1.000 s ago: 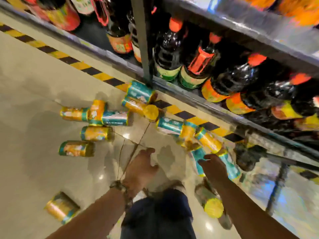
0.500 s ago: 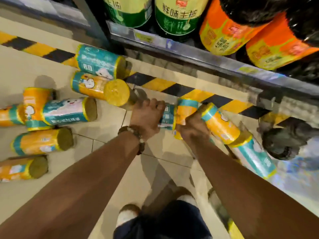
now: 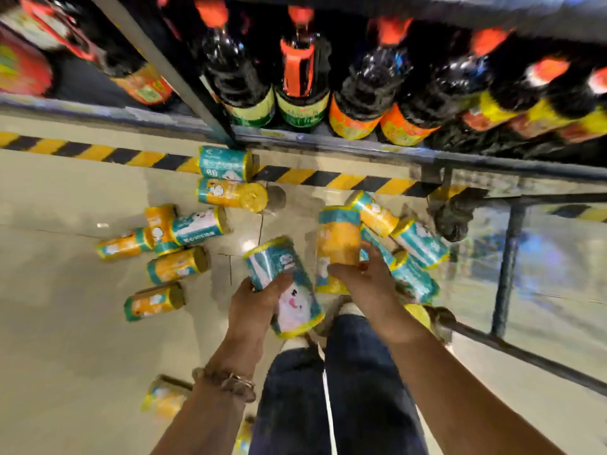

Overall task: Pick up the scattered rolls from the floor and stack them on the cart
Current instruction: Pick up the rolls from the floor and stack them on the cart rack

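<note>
I've got the left hand with fingers wrapped round a teal roll, right hand gripping an orange roll, both lifted off the floor. Open floor left of the shelf; more rolls crowd its striped edge. Cart frame, probably, cut off right.

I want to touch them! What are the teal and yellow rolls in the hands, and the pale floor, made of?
Teal roll in the left hand and yellow roll in the right hand: probably a glossy printed plastic wrapper, since it shines.
Pale floor: polished hard tile, seemingly; it shows reflections and seams.
</note>
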`<action>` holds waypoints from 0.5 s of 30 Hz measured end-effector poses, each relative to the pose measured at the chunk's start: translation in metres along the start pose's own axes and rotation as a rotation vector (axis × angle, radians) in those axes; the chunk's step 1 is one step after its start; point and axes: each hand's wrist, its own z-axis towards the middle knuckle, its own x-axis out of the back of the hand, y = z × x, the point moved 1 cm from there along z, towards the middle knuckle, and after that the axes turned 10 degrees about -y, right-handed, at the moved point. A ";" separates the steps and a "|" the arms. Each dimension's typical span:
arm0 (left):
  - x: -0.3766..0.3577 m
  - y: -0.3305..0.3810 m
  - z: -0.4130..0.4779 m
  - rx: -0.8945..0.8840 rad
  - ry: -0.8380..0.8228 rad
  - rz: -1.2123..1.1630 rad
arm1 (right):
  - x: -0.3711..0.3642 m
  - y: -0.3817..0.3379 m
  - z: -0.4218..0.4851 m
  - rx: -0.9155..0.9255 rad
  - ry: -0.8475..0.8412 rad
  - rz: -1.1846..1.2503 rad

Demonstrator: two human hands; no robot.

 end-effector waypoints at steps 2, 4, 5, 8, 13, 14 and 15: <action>0.005 0.037 -0.065 -0.055 -0.042 -0.015 | 0.015 -0.026 -0.068 0.035 0.031 0.137; 0.013 0.077 -0.134 -0.130 -0.094 -0.017 | 0.030 -0.059 -0.140 0.081 0.029 0.302; 0.015 0.093 -0.169 -0.156 -0.130 -0.012 | 0.041 -0.076 -0.177 0.106 0.028 0.350; 0.015 0.129 -0.272 -0.252 -0.203 0.038 | 0.070 -0.114 -0.284 0.190 0.077 0.359; -0.004 0.152 -0.391 -0.391 -0.337 0.214 | 0.123 -0.129 -0.404 0.315 0.140 0.305; -0.016 0.154 -0.411 -0.412 -0.365 0.240 | 0.135 -0.126 -0.421 0.328 0.181 0.300; -0.028 0.153 -0.424 -0.425 -0.392 0.279 | 0.146 -0.124 -0.437 0.332 0.226 0.301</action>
